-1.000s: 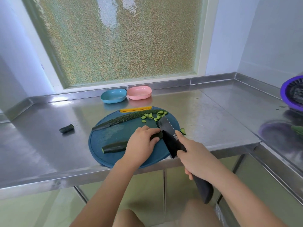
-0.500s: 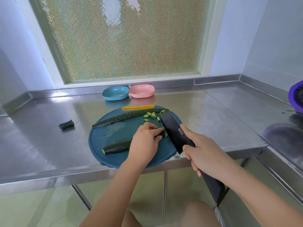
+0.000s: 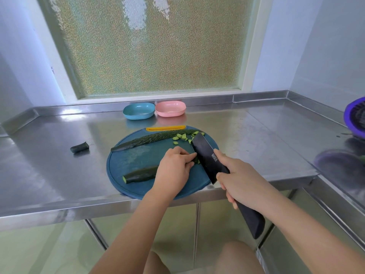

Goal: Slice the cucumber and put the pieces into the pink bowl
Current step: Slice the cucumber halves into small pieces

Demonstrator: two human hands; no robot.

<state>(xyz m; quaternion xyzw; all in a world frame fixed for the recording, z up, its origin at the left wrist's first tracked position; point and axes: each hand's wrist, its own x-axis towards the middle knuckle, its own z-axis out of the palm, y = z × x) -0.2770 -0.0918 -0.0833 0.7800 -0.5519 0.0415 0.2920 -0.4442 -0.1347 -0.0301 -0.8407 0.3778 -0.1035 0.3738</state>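
Steel counter under a frosted window, with a round blue cutting board at its front edge taken as the reference point.

1. Cucumber half: on the near part of the board, cut end pointing left. The left hand lies over its right portion, fingers curled on it and pressing down. Judged firm, stiff and light, with a slick skin (likely to roll or skid unless pinned). Best held from above, close behind the cut line, fingertips tucked away from the blade.
2. Long cucumber strip: across the far part of the board, untouched.
3. Cut pieces: a loose scatter at the board's far right. Small, light and damp, so probably easier scooped than picked up singly.
4. Knife: black with a broad blade, over the board's right side. The right hand is wrapped round the handle, and the blade meets the cucumber just beside the left fingertips.
5. Pink bowl: beyond the board, with a blue bowl touching its left side. No pieces are visible inside.
6. Cucumber end: on the counter left of the board.
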